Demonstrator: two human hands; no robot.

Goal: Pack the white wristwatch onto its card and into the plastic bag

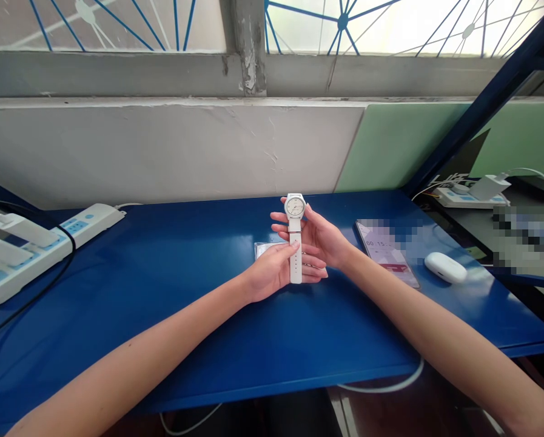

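Note:
A white wristwatch (295, 207) with a round face is held upright above the desk, its holed strap hanging down. My left hand (276, 267) grips the lower strap, with the thumb pressed on its front and the fingers stretched out behind it. Around the watch case, my right hand (324, 235) has its thumb at the right edge and its fingers behind, the tips showing on the left. Behind my left hand lies a small clear packet (263, 247) with something white in it, partly covered by the hand.
On the blue desk (185, 340), a white power strip (87, 226) with chargers and a black cable lies at the left. To the right are a phone (385, 252) and a white earbud case (445, 267). A wall and a blue frame post (476, 103) border the desk.

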